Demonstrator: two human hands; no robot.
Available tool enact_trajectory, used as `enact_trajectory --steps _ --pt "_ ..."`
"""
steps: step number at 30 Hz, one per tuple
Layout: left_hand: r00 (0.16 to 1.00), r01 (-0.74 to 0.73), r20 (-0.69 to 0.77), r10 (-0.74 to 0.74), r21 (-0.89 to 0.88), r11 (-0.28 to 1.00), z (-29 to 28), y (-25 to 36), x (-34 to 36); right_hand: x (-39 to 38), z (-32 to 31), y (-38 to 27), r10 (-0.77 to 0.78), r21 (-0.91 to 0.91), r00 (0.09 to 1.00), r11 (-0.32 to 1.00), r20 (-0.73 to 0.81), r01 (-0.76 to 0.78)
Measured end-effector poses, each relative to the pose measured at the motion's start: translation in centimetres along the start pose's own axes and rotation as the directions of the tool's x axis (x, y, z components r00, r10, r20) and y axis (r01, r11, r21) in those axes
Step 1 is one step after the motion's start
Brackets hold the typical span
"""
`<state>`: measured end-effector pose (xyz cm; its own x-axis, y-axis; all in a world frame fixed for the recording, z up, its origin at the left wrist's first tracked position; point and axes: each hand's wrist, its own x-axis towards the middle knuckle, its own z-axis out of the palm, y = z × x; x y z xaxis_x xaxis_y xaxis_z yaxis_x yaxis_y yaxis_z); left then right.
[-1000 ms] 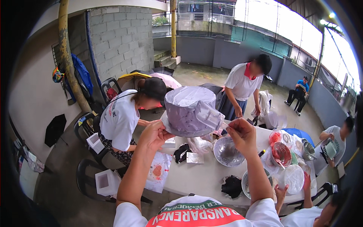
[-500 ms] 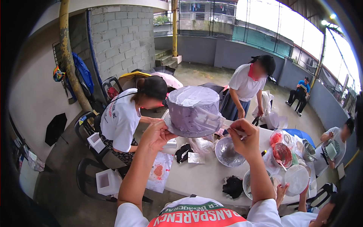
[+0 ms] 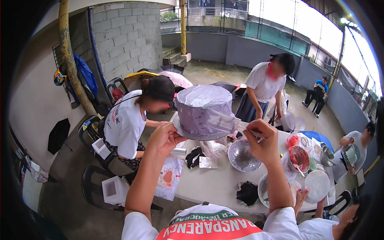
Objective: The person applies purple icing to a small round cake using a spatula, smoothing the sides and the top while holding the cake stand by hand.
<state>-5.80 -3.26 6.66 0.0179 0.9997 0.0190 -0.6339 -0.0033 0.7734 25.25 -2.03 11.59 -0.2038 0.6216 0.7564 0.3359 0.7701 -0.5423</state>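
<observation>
Handling: Since its coat looks like soft frosting, the cake (image 3: 204,106) would probably smear or dent under a side grip; likely tender, slick outside, and light enough for one hand.
Best hold: the base (image 3: 182,130), seemingly stiffer, gripped at its edge and kept level.
Look: round, tall-sided, pale lilac; whitish patches on top, ridges and small flecks round the side, finish uneven.
Place: raised over the worktop (image 3: 200,186), before the person, between the hands.
Left hand (image 3: 163,138): thumb and fingers clamped on the base's left edge; reach underneath hidden.
Right hand (image 3: 262,138): thumb and fingers pinched on the handle of a scraper (image 3: 224,122), whose broad, cloudy blade appears to touch the cake's right side.
Bowl (image 3: 243,158): metal, lilac-grey smears inside, on the worktop.
Black cloth (image 3: 248,193): crumpled, near the right forearm.
</observation>
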Motion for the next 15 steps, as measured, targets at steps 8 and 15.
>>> enact_trajectory --steps 8,15 --pt "0.987 0.013 -0.159 -0.024 -0.073 0.997 0.7 -0.1 0.5 0.4 -2.7 -0.3 -0.058 -0.071 0.997 0.996 0.055 0.062" --pt "0.993 -0.016 -0.121 0.009 -0.054 0.998 1.1 0.0 0.3 2.5 -2.3 -0.7 -0.169 -0.159 0.966 0.967 0.196 0.202"
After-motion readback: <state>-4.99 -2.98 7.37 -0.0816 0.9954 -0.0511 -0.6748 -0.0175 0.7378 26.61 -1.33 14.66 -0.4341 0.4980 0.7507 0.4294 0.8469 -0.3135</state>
